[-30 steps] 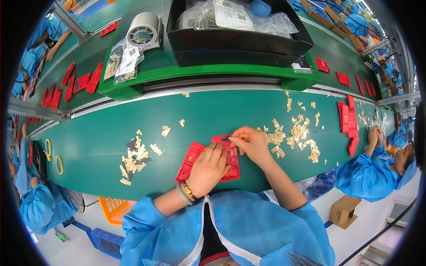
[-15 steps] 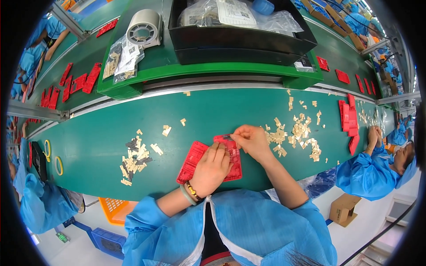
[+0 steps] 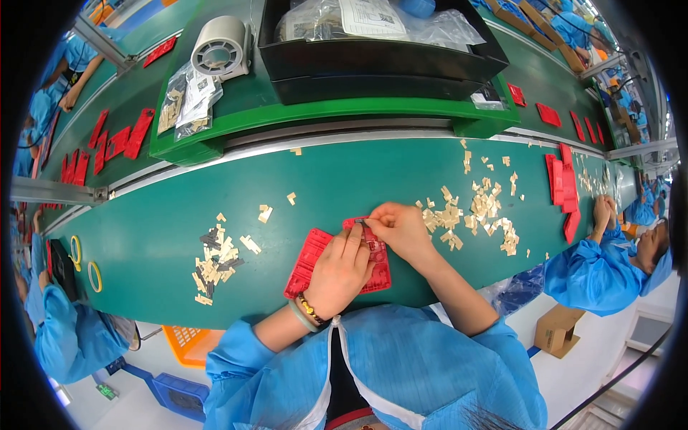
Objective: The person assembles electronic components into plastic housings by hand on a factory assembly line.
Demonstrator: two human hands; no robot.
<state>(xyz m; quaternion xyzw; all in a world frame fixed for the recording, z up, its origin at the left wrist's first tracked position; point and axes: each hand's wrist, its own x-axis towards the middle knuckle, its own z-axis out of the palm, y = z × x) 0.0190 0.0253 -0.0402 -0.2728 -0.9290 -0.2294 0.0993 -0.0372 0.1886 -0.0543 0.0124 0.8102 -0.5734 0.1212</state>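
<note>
Two red plastic cases lie side by side on the green bench in front of me: a left case (image 3: 306, 262) and a right case (image 3: 380, 276). My left hand (image 3: 340, 271) lies across them, its bent fingers close together and pressing on the right one. At that case's far edge, my right hand (image 3: 401, 231) has thumb and forefinger pinched on a small dark strip (image 3: 360, 221). The fingertips of both hands nearly meet there. My left hand hides much of both cases, and the strip is partly covered.
Small cream and dark pieces (image 3: 217, 259) are heaped on the left, and cream pieces (image 3: 484, 204) on the right. Red cases (image 3: 565, 185) are stacked further right. Beyond the bench, a green shelf (image 3: 322, 111) bears a black bin (image 3: 387, 79) and white fan (image 3: 219, 50). A co-worker (image 3: 602, 265) sits right.
My right hand has shifted slightly left along the case's far edge, bringing the dark strip closer to my left fingertips. The view has tilted a little.
</note>
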